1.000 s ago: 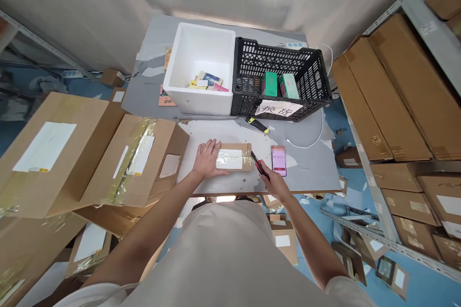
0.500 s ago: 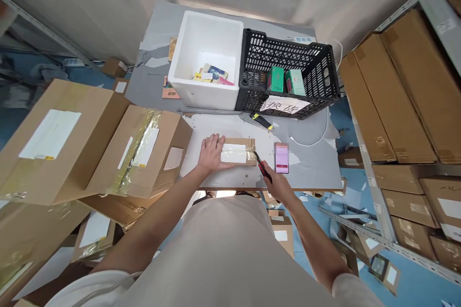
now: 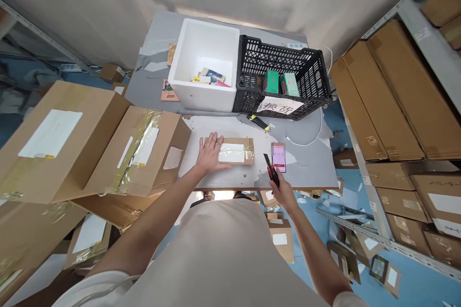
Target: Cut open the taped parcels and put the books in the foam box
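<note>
From where I stand beside the worktable [image 3: 317, 172], the small carton [image 3: 235, 151] lies flat near the table's front edge, directly before the person. Its top face carries a white label [image 3: 230, 153], and clear tape [image 3: 249, 152] wraps its right end. The left hand [image 3: 210, 154] is laid palm down across the carton's left end, fingers spread; it presses on the carton and does not close around it. The right hand [image 3: 284, 191] is closed around the handle of a red-and-black knife [image 3: 272, 171], the tip directed away from the person's body. The knife tip is clear of the carton, near its right end. A phone [image 3: 278, 153] with a lit screen lies just beside the knife; contact between the phone and the right hand cannot be determined. Behind the carton, a yellow-and-black cutter [image 3: 258, 122] rests on the table in front of a black crate [image 3: 281, 50], which contains two green boxes [image 3: 271, 81]. A white foam box [image 3: 203, 98] stands against the crate's left side and holds several small packets [image 3: 212, 76].
</note>
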{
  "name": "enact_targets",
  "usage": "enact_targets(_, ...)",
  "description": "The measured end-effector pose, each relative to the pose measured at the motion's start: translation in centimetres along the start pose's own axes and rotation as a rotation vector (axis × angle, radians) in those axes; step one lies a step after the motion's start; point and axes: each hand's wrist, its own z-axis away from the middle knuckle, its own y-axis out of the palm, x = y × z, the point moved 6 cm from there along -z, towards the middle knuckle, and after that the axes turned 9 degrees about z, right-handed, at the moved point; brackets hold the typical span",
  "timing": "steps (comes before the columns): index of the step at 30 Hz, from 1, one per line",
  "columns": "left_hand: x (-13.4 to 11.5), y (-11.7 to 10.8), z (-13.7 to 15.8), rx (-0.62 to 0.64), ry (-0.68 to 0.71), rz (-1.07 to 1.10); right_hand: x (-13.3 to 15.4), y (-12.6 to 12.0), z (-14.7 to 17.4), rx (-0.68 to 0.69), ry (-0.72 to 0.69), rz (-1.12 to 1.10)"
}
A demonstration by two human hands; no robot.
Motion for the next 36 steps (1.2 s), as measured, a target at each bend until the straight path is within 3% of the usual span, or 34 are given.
enact_targets(3, -0.1, -0.8, 0.3, -0.058, 0.008, -0.016, -0.2, 2.0, -2.8, -0.057, 0.029, -0.019)
enact_targets(7, -1.0, -1.5, 1.5, -0.148, 0.077, -0.045, 0.7, 5.2, -7.5, -0.099, 0.092, 0.234)
enact_targets(13, -2.4, 0.2, 4.9, -0.167, 0.203, -0.058, 1.0, 8.1, -10.6, -0.113, 0.071, 0.441)
enact_targets(15, -2.2, 1.1, 5.6, -0.171, 0.208, -0.060, 1.4, 7.0, -10.4, -0.171, 0.030, 0.418)
enact_targets(19, -1.7, 2.1, 5.9, -0.178, 0.224, -0.024, 5.7, 1.4, -9.4, -0.489, -0.220, 0.268)
enact_targets(20, -1.6, 2.3, 5.8, -0.181, 0.222, -0.010, 7.5, 0.5, -9.3, -0.499, -0.335, 0.274)
enact_targets(22, -1.5, 2.5, 5.5, -0.184, 0.220, 0.015, 11.5, 0.5, -9.3, -0.376, -0.595, 0.391)
enact_targets(24, -1.4, 2.8, 5.3, -0.175, 0.227, 0.032, 14.4, 1.5, -9.7, -0.252, -0.733, 0.553)
enact_targets(28, -1.2, 3.0, 5.1, -0.175, 0.242, 0.029, 16.5, 3.2, -10.8, -0.164, -0.768, 0.784)
enact_targets(31, -1.0, 3.1, 5.3, -0.196, 0.242, 0.026, 16.8, 2.8, -11.4, -0.101, -0.812, 0.843)
enact_targets(36, -1.3, 3.3, 5.6, -0.175, 0.260, 0.089, 17.2, -0.8, -15.5, -0.086, -0.590, 0.799)
